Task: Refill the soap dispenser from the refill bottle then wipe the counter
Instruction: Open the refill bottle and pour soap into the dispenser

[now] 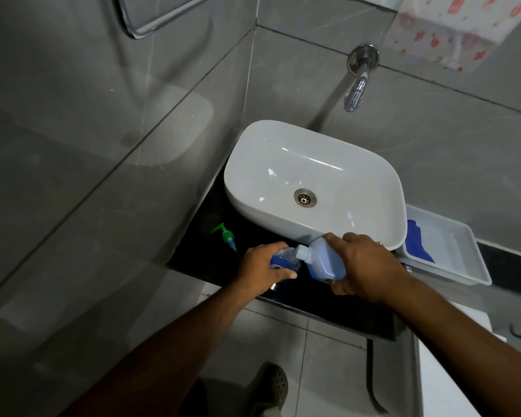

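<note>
My right hand grips the refill bottle, a translucent bottle of blue liquid, tipped on its side with its white neck pointing left. That neck meets the open mouth of the soap dispenser, a clear bottle with blue soap inside, which my left hand holds on the black counter. The green pump head lies apart on the counter to the left, its tube trailing toward the dispenser.
A white basin sits on the counter under a wall tap. A white tray holding a blue cloth stands to the right. Grey tiled walls close in on the left and behind; floor tiles lie below.
</note>
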Demonstrator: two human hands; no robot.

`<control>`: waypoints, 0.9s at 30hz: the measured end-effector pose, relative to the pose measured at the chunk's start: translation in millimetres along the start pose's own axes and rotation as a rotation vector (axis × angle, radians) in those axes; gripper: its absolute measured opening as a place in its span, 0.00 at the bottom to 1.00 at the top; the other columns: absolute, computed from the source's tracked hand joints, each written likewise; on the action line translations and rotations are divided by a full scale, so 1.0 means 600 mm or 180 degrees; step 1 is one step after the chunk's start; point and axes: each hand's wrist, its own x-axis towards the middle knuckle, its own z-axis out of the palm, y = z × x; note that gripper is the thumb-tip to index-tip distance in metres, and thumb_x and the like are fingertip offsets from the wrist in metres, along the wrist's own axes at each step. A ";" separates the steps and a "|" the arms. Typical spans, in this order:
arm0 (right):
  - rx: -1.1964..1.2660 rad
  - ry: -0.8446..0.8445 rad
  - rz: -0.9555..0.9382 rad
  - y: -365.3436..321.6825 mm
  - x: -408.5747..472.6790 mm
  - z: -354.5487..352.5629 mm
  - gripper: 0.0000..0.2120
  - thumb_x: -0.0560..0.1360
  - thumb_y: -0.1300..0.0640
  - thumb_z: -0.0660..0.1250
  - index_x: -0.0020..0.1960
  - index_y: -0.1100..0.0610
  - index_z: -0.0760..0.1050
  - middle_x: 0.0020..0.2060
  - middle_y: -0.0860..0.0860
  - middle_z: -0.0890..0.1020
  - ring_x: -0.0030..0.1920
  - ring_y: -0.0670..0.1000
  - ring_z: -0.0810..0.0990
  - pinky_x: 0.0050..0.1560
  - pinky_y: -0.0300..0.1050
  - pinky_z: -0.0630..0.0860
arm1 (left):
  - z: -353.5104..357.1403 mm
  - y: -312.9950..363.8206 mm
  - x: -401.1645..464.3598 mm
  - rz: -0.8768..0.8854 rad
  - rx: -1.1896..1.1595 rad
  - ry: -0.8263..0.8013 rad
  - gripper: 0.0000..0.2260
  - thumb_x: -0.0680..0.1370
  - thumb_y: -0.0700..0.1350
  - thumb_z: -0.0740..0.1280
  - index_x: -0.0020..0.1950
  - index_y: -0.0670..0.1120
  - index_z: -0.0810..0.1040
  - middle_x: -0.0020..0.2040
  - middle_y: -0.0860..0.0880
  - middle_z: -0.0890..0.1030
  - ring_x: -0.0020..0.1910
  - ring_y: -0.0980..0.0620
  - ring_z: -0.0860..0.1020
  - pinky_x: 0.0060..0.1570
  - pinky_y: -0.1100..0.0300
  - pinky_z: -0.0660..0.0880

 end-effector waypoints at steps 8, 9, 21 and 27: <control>-0.0040 -0.0042 -0.0026 0.002 0.003 -0.002 0.47 0.62 0.42 0.75 0.74 0.49 0.56 0.59 0.52 0.76 0.56 0.55 0.75 0.57 0.53 0.76 | 0.002 -0.001 0.000 -0.0027 0.0032 -0.0006 0.18 0.64 0.49 0.80 0.50 0.53 0.78 0.45 0.56 0.82 0.44 0.59 0.80 0.44 0.67 0.77; -0.0050 -0.0041 -0.0032 0.002 0.004 -0.002 0.47 0.62 0.42 0.75 0.74 0.49 0.56 0.58 0.52 0.76 0.56 0.55 0.75 0.56 0.53 0.76 | 0.002 -0.001 0.000 -0.0030 0.0030 -0.0004 0.18 0.64 0.49 0.80 0.50 0.53 0.78 0.45 0.55 0.82 0.44 0.59 0.80 0.44 0.67 0.77; -0.0124 -0.0106 -0.0052 0.001 0.006 -0.008 0.47 0.62 0.42 0.75 0.74 0.49 0.55 0.59 0.53 0.75 0.57 0.55 0.75 0.58 0.53 0.75 | 0.002 0.000 0.000 -0.0053 -0.0045 0.0002 0.19 0.64 0.48 0.80 0.52 0.51 0.79 0.49 0.53 0.83 0.48 0.55 0.81 0.49 0.59 0.80; -0.0175 -0.0132 -0.0038 -0.001 0.005 -0.011 0.47 0.63 0.42 0.75 0.74 0.50 0.55 0.59 0.53 0.75 0.57 0.56 0.74 0.58 0.53 0.75 | 0.001 0.000 -0.001 -0.0084 -0.0018 -0.0006 0.19 0.64 0.48 0.80 0.52 0.52 0.79 0.49 0.52 0.82 0.48 0.54 0.81 0.51 0.55 0.81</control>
